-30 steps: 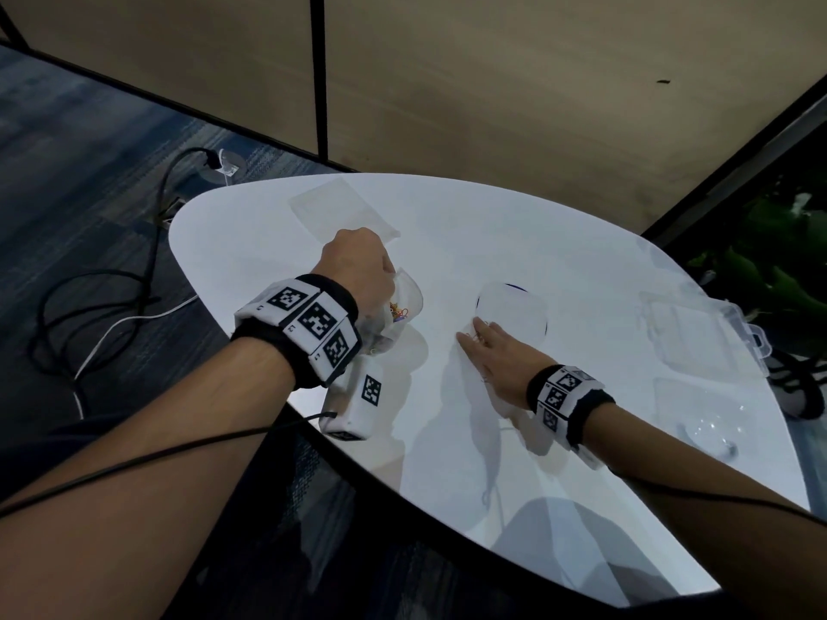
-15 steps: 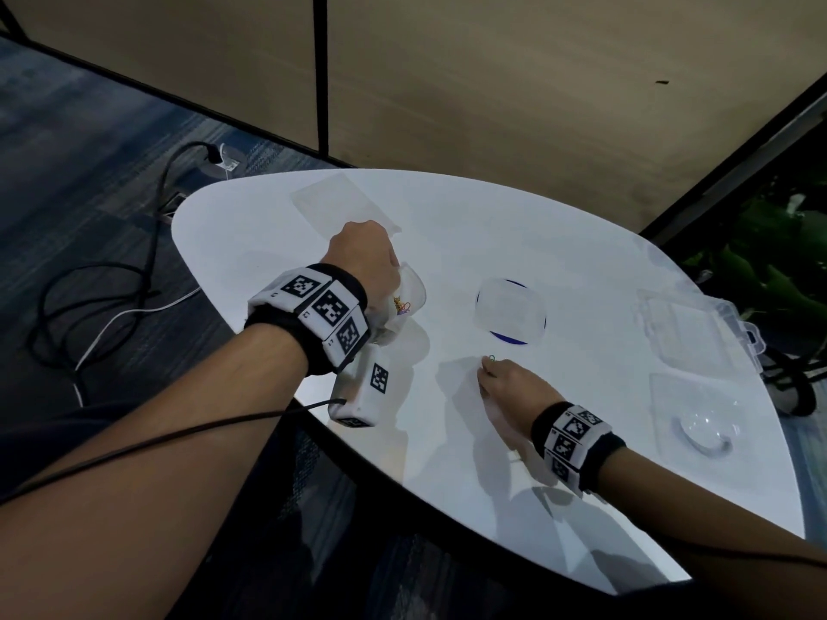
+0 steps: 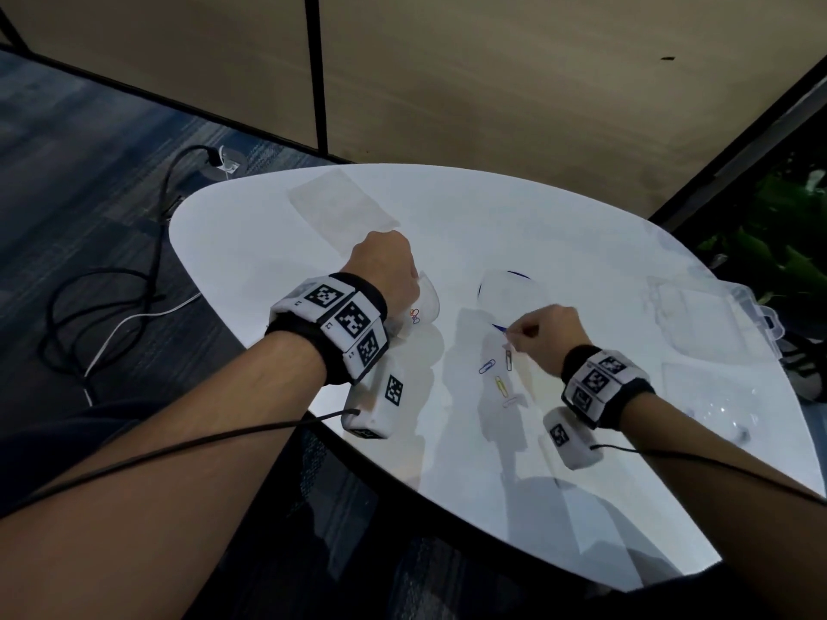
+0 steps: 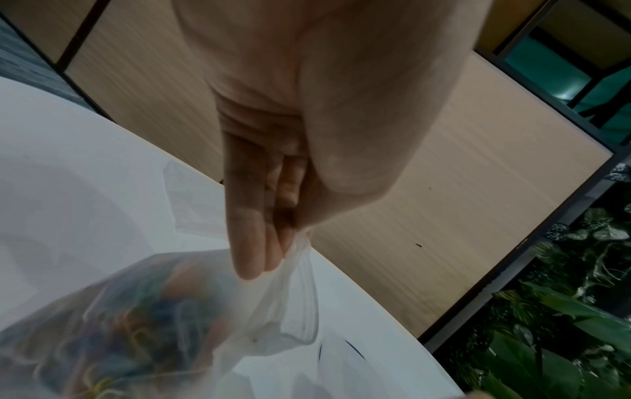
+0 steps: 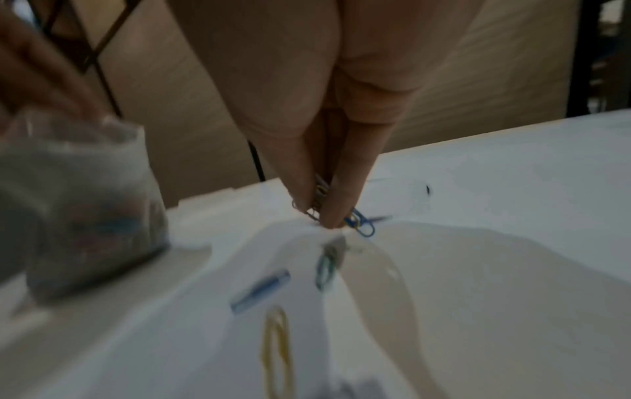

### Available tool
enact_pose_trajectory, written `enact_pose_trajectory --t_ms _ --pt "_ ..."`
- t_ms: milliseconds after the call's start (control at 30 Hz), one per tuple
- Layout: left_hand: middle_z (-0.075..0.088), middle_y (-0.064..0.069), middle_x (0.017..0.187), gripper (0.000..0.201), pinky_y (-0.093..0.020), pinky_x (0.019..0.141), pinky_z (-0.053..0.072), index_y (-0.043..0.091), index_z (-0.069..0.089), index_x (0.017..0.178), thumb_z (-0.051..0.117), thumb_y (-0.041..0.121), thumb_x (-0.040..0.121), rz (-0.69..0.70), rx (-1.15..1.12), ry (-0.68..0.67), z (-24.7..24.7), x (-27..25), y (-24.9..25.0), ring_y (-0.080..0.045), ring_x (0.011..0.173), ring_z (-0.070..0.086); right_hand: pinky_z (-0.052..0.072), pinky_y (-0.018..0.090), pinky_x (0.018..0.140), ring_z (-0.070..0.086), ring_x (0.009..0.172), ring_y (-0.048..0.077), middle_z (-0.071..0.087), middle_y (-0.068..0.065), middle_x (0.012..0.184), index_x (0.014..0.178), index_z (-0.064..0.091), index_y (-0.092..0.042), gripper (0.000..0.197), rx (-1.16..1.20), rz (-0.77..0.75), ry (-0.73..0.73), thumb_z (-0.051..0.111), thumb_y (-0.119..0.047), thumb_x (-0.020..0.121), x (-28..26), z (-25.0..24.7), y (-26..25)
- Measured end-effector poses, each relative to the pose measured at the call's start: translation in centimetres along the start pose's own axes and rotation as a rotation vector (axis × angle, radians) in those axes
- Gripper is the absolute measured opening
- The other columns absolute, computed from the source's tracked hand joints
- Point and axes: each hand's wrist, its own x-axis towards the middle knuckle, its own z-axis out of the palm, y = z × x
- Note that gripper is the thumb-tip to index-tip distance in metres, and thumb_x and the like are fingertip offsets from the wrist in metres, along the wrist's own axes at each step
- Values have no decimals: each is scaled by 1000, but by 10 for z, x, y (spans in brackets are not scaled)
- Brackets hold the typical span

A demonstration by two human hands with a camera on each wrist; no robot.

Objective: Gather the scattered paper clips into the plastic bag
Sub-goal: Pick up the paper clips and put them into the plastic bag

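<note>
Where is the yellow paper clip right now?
In the head view the yellow paper clip lies flat on the white table, just nearer the person than the blue paper clip, left of the right hand.

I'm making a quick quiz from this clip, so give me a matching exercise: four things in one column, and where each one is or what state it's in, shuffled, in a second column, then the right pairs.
Things:
1. plastic bag
2. yellow paper clip
3. left hand
4. right hand

States:
A. pinches a few paper clips at the fingertips
B. lies loose on the white table
C. grips the bag by its top
D. stands on the table with coloured clips inside

Pairs: 1-D, 2-B, 3-C, 4-A
</note>
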Motion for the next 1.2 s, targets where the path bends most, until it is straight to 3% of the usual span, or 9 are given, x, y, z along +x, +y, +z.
enact_pose_trajectory --t_ms 233,433,533,633,767,867,1033,1133,1200 --pt "73 -7 105 24 -34 87 58 11 77 98 56 6 87 18 -22 -33 12 -1 8 -25 99 68 59 39 83 74 77 26 76 9 80 78 76 -13 5 743 -107 -51 75 -10 82 -19 -17 -76" --pt "73 -10 81 20 -40 77 62 10 77 88 59 1 88 -11 -182 -78 10 -1 8 -29 77 73 52 13 84 71 89 2 76 -4 99 108 75 -19 24 350 -292 -106 65 -14 87 -33 -1 -105" --pt "74 -14 71 20 -39 73 63 8 75 90 56 0 90 -25 -212 -89 5 -1 4 -29 65 75 56 21 84 72 89 7 76 0 99 106 76 -16 24 447 -309 -74 64 -8 87 -34 -12 -103" --pt "72 -10 67 23 -40 72 63 7 75 90 55 -3 88 -39 -220 -72 3 -1 0 -26 64 74 62 34 72 74 76 22 75 10 85 95 76 -6 15 618 -135 -6 65 0 86 -26 -23 -81" --pt "73 -12 72 24 -39 75 63 6 75 93 54 -2 90 -26 -213 -70 -1 -6 1 -28 69 75 51 34 98 68 101 25 70 10 114 121 66 -12 31 -50 56 -109 58 -17 92 -17 -10 -26" --pt "74 -14 85 26 -40 81 61 5 76 97 52 -3 89 7 -198 -68 -4 -8 1 -32 83 74 44 43 103 52 124 37 47 20 141 149 32 -14 50 -319 1 -349 40 -19 100 -31 24 -15" --pt "74 -18 96 25 -41 85 60 4 75 101 55 0 87 4 -169 -73 -9 -9 -1 -36 91 72 21 44 120 8 149 37 -6 19 161 153 7 -4 68 -512 -259 -384 40 -4 95 -61 64 -6" --pt "74 -18 98 26 -41 86 59 4 73 104 56 -1 85 -8 -136 -86 -11 -12 0 -36 92 72 19 39 121 1 150 32 -12 20 160 153 -3 0 74 -682 -363 -410 33 8 89 -72 54 7" --pt "73 -18 99 27 -40 87 59 3 72 105 55 -1 85 -11 -122 -87 -11 -13 0 -35 92 71 29 36 118 13 149 33 0 23 160 152 8 4 73 -681 -426 -361 42 9 87 -78 50 20"
